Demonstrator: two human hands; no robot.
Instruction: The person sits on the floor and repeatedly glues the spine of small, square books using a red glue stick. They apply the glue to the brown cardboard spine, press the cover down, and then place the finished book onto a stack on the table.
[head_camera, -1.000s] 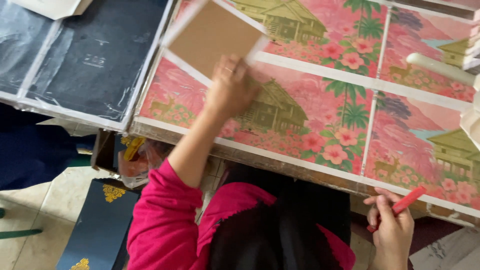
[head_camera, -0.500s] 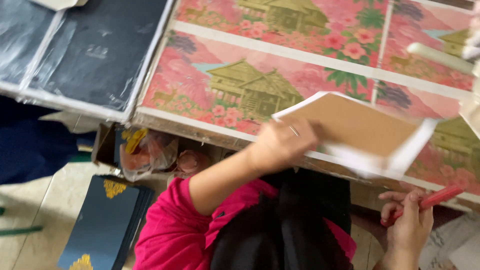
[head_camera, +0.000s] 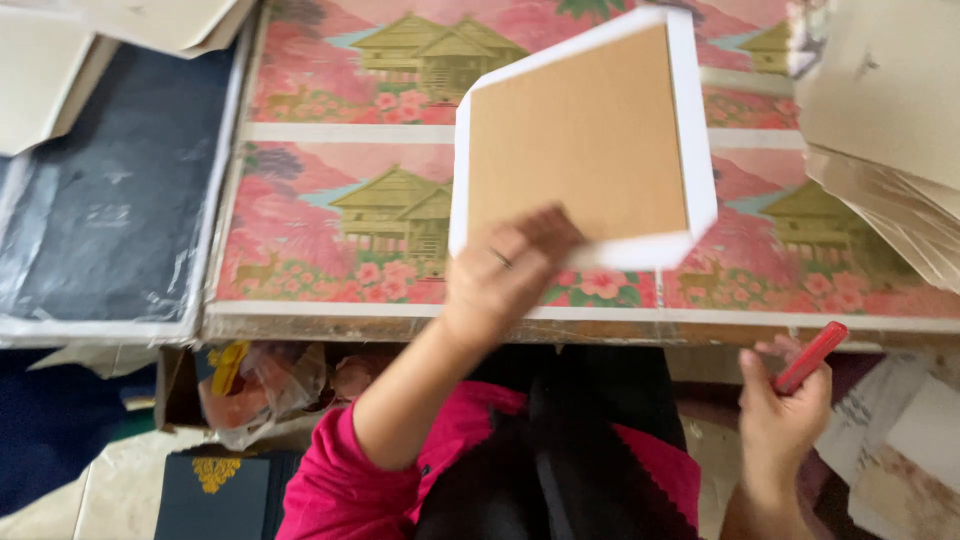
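Note:
My left hand (head_camera: 505, 275) grips the lower left edge of a square brown cardboard panel backed by white paper (head_camera: 582, 140), holding it above a table covered with pink printed sheets showing golden houses and flowers (head_camera: 340, 210). My right hand (head_camera: 780, 405) is low at the right, below the table's front edge, closed around a red tool like a cutter or marker (head_camera: 812, 356). My pink sleeve (head_camera: 345, 470) runs up from the bottom.
A dark blue sheet under clear plastic (head_camera: 110, 200) lies at the left. Stacked pale cardboard sheets (head_camera: 890, 130) overhang at the right. Under the table sit a crumpled plastic bag (head_camera: 255, 385) and a dark blue box with gold ornament (head_camera: 215, 495).
My left hand carried the cardboard panel from the far left of the table across to the right, then up toward the middle. My right hand stayed low with the red tool.

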